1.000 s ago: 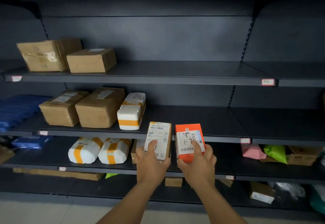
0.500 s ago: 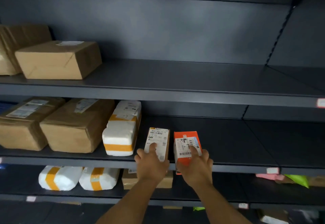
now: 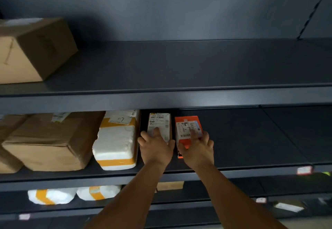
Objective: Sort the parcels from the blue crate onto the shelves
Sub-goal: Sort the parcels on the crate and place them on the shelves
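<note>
My left hand (image 3: 156, 147) grips a small tan box with a white label (image 3: 159, 122) on the middle shelf (image 3: 251, 149), just right of a white foam parcel with orange tape (image 3: 115, 142). My right hand (image 3: 196, 147) grips an orange box (image 3: 186, 123) whose label reads 1-7, right beside the tan box. Both boxes lie inside the middle shelf's bay. The blue crate is out of view.
Brown cardboard boxes (image 3: 48, 142) fill the middle shelf's left part. A cardboard box (image 3: 34, 49) sits at the upper shelf's left end. Two foam parcels (image 3: 53, 195) and a small carton (image 3: 169, 185) lie on the lower shelf. Dark bare shelf extends to the right.
Both hands have carried the two small boxes forward from in front of the shelf edge into the middle shelf. The camera has moved closer and tilted upward.
</note>
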The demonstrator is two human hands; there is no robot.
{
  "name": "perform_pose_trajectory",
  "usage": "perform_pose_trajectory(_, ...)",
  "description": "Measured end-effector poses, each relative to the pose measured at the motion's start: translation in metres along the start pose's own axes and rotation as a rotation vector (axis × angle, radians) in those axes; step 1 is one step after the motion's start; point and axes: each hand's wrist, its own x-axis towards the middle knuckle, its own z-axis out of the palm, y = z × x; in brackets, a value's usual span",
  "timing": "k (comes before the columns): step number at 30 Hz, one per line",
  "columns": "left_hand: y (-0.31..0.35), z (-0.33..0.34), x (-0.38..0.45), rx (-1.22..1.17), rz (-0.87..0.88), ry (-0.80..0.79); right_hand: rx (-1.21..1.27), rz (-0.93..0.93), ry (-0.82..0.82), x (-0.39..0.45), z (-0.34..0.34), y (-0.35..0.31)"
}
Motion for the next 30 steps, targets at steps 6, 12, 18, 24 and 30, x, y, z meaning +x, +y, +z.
perform_pose_trajectory(6, -0.001, 0.001, -0.013, 0.065, 0.127, 0.062, -0.022, -0.048, 0.002, -0.013, -0.006, 0.009)
perform_pose_trajectory(12, 0.008, 0.001, -0.056, 0.081, 0.322, 0.064, -0.069, -0.097, 0.076, -0.052, -0.026, 0.037)
perform_pose_trajectory(18, 0.03, 0.007, -0.119, 0.162, 0.493, -0.014, -0.157, -0.045, 0.067, -0.114, -0.051, 0.096)
perform_pose_trajectory(24, 0.071, 0.023, -0.207, 0.156, 0.654, -0.123, -0.163, 0.109, 0.09, -0.195, -0.086, 0.174)
perform_pose_trajectory(30, 0.122, 0.045, -0.299, 0.175, 0.855, -0.184, -0.123, 0.265, 0.157, -0.281, -0.111, 0.255)
